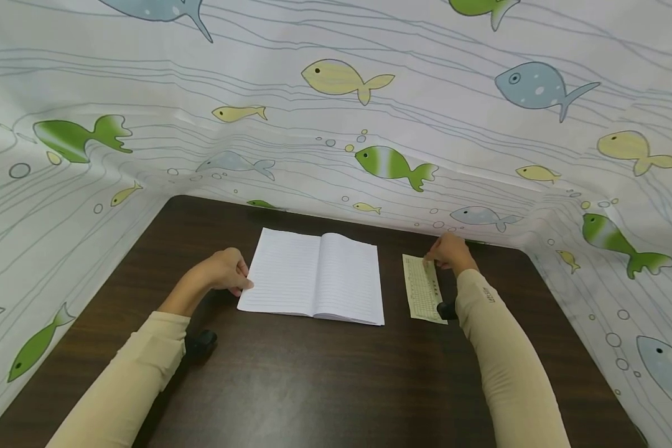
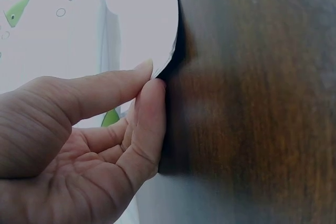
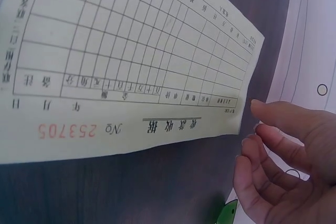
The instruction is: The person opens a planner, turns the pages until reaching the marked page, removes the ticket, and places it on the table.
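Note:
An open notebook point(image 1: 282, 270) with lined white pages lies on the dark table. My left hand point(image 1: 226, 270) pinches its left edge between thumb and forefinger; in the left wrist view, the edge of the pages point(image 2: 149, 19) bows up from the tabletop at the fingertips. To the notebook's right lies a pale yellow receipt slip point(image 1: 420, 292), printed with a grid, Chinese characters and a red number. Over the slip's far right edge is my right hand point(image 1: 450, 250). Seen from the right wrist, that hand point(image 3: 283, 156) has loosely bent fingers right beside the slip's corner, with thumb and forefinger slightly apart.
A white sheet printed with fish point(image 1: 336, 130) stands as a wall behind the table and along both sides. Dark brown wooden tabletop point(image 1: 313, 379) extends in front of the notebook. Black wrist devices point(image 1: 204, 341) sit under both forearms.

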### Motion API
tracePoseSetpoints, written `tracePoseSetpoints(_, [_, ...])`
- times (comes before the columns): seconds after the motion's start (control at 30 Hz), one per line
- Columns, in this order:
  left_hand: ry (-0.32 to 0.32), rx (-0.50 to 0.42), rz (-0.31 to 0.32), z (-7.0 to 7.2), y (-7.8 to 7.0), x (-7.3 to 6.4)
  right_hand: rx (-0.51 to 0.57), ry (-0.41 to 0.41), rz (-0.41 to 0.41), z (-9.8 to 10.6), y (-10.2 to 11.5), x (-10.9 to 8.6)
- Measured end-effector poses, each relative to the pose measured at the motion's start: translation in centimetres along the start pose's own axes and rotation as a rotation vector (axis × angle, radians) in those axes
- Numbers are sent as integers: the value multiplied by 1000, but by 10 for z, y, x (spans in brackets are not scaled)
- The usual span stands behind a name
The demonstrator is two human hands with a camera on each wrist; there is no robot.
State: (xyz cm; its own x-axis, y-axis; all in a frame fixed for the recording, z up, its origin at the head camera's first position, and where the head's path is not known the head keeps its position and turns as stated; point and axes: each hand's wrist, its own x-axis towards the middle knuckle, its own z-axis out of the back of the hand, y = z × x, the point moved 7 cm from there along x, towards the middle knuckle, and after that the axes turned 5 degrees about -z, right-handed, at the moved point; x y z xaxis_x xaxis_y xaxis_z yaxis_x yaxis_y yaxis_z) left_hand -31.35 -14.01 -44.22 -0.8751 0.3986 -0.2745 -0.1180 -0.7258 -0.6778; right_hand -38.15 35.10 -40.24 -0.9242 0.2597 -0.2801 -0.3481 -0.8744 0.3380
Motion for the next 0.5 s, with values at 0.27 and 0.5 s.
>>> tracePoseSetpoints(0.27, [-10,-2,13,-1,2,-2,4,-14,-6,3,-2,-4])
tracePoseSetpoints(0.5, [-20,-32,2,0,1,-1,-2,-24,-31,6,-4,-4])
